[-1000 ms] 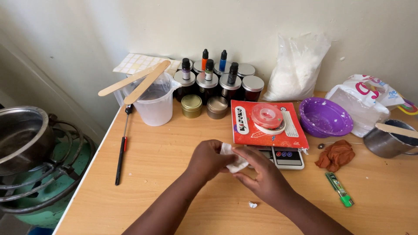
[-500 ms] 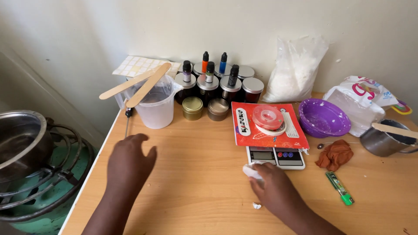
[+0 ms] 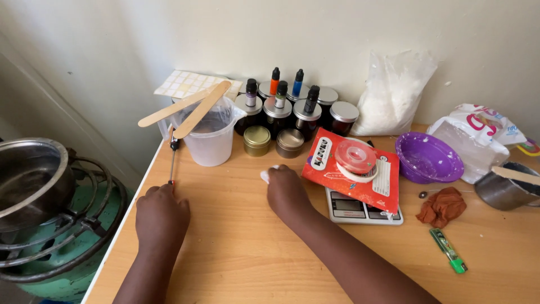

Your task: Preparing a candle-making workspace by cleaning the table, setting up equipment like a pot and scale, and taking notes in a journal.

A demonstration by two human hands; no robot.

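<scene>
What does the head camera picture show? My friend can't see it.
Two hands rest on a wooden table: the right hand presses a white wad, the left hand covers a thin rod's end. Behind stand a plastic jug and small tins.

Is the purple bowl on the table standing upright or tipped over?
Upright. The purple bowl sits on its base on the table with its open mouth facing up, so its inside shows, streaked with white.

A small white wad of tissue (image 3: 265,175) lies flat on the wooden table (image 3: 236,253), mostly covered by the fingers of the right hand (image 3: 287,191) pressing on it; only its crumpled corner shows. A thin probe thermometer (image 3: 172,163) with a dark rod lies lengthwise along the table's left edge, its red tip just beside the left hand (image 3: 160,217).
</scene>
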